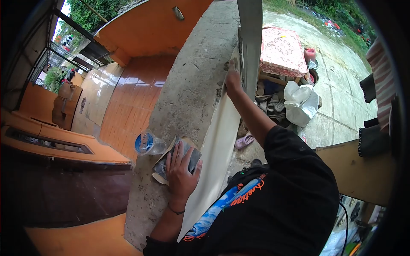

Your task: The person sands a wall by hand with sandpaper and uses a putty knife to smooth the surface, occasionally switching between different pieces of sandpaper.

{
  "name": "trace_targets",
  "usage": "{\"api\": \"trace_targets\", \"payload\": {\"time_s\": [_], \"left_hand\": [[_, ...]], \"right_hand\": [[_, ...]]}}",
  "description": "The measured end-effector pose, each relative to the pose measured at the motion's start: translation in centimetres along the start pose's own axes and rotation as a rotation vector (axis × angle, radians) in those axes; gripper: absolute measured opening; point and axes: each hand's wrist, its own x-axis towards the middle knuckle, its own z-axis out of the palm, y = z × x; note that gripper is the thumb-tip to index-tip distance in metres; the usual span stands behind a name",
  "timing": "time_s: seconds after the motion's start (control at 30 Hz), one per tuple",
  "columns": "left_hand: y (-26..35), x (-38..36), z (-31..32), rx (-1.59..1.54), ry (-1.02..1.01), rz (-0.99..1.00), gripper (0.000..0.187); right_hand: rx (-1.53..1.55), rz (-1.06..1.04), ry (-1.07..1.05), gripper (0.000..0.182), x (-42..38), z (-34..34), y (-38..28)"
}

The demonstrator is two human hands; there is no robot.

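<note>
A black shirt (299, 187) is nearest the head camera. The left hand (181, 175) lies flat, fingers slightly spread, over a dark sheet (194, 158); a plastic cup (157, 146) stands out just beside it at the ledge's (181, 91) edge. Open concrete runs ahead. The right hand (232, 81) touches the pale panel's (215, 138) far end, its grip unclear.

We are at a home's porch: from the rough concrete ledge (183, 85), orange-tiled floor (132, 85) lies on one side, piled shoes (273, 103) and a cloth-covered table (283, 50) on the other.
</note>
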Motion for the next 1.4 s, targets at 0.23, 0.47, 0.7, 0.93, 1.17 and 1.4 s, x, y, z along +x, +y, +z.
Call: {"api": "trace_targets", "payload": {"time_s": [0.23,0.47,0.7,0.93,1.17,1.4], "left_hand": [[-0.3,0.4,0.3,-0.036,-0.010,-0.018,0.043],[-1.0,0.1,1.6,-0.019,0.031,0.015,0.044],[-1.5,0.0,2.7,-0.064,0.132,0.067,0.043],[-1.2,0.1,3.1,-0.118,0.116,-0.001,0.051],[-0.6,-0.1,2.9,-0.175,0.097,0.002,0.055],[-2.1,0.6,2.8,-0.118,0.059,-0.024,0.059]], "right_hand": [[0.017,-0.230,0.152,0.064,6.7,-0.1,0.5],[-0.029,-0.163,0.145,0.062,2.0,-1.9,6.7],[0.056,0.137,0.325,0.064,-10.7,-4.6,27.6],[0.311,0.995,0.539,0.052,-48.6,-5.5,61.1],[0.654,0.741,0.435,0.051,-35.3,-5.1,53.0],[-0.270,-0.240,0.128,0.054,-20.9,-2.1,29.3]]}}
